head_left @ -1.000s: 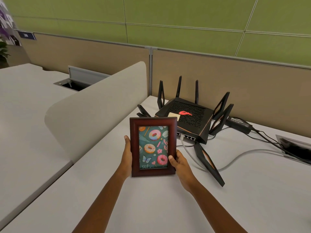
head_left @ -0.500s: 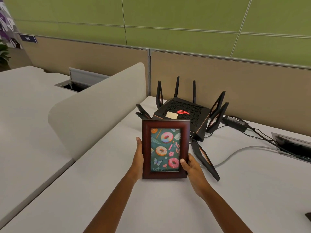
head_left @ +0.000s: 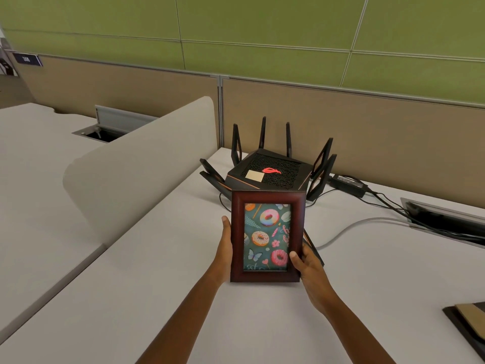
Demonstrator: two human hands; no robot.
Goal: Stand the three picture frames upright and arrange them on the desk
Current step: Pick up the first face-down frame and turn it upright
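Gripping picture frame [head_left: 267,239] upright at centre: left hand [head_left: 226,245] and right hand [head_left: 305,264] on its sides, router [head_left: 270,174] behind.

- A dark reddish-brown wooden picture frame [head_left: 267,236] stands upright in portrait orientation, its bottom edge at the white desk [head_left: 131,298], just in front of a black router [head_left: 270,172].
- Behind its glass is a teal print of pink and orange doughnuts, a butterfly and small hearts.
- A second frame [head_left: 469,321], dark-edged with a tan panel, lies flat at the desk's right edge, partly out of view.
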